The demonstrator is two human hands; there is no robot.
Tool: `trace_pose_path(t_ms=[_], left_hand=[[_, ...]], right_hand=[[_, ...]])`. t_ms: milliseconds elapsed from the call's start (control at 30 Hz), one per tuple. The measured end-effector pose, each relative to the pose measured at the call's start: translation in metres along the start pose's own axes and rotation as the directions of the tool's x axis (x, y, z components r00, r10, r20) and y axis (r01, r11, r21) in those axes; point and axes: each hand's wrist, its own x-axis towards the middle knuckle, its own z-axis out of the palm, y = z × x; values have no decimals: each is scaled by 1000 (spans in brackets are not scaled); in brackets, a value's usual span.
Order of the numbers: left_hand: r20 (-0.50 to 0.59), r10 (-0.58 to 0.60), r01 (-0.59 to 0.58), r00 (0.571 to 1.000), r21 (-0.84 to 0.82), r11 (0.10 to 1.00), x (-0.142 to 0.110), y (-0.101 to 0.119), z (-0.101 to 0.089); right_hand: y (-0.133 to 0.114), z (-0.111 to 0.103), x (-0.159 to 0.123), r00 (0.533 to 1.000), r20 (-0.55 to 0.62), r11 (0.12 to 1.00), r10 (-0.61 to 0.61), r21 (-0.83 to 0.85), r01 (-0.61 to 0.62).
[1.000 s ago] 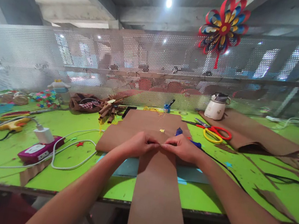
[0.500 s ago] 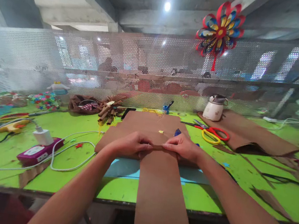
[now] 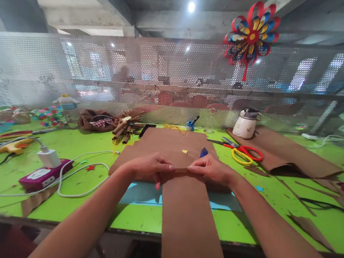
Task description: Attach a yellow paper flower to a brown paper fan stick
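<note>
A long strip of brown paper [image 3: 192,225] hangs over the table's front edge toward me. Its far end has a narrow fold or roll, pinched at both sides. My left hand [image 3: 150,167] is closed on the left end of that fold, thumb on top. At the right end, my right hand [image 3: 213,169] pinches it between thumb and fingers. Beneath both hands lies a larger brown paper sheet [image 3: 157,139], with light blue paper [image 3: 141,194] under its near edge. A dark blue object [image 3: 203,152], partly hidden, sits just beyond my right hand.
Red-handled scissors [image 3: 253,153] and yellow-handled scissors [image 3: 241,157] lie to the right. A white flask [image 3: 245,123] stands by more folded brown paper [image 3: 293,153]. On the left are a purple power strip [image 3: 42,175] and a looping white cable [image 3: 81,196]. A mesh screen [image 3: 95,72] stands behind.
The hanging part of the strip has swung slightly to the right. A fingertip of my left hand now shows below the fold. Both hands keep their grip in nearly the same place.
</note>
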Motion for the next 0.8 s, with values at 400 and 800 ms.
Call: trace_pose_path(t_ms=[400,800], left_hand=[[-80,-48,48,996,-2,999,4,1,2],[-171,-4,45,985,234,971,6,7,4]], right_hand=[[5,-1,2,1000,-13,992,-20,-125,18],[11,-3,2,996,90,996,0,-91,9]])
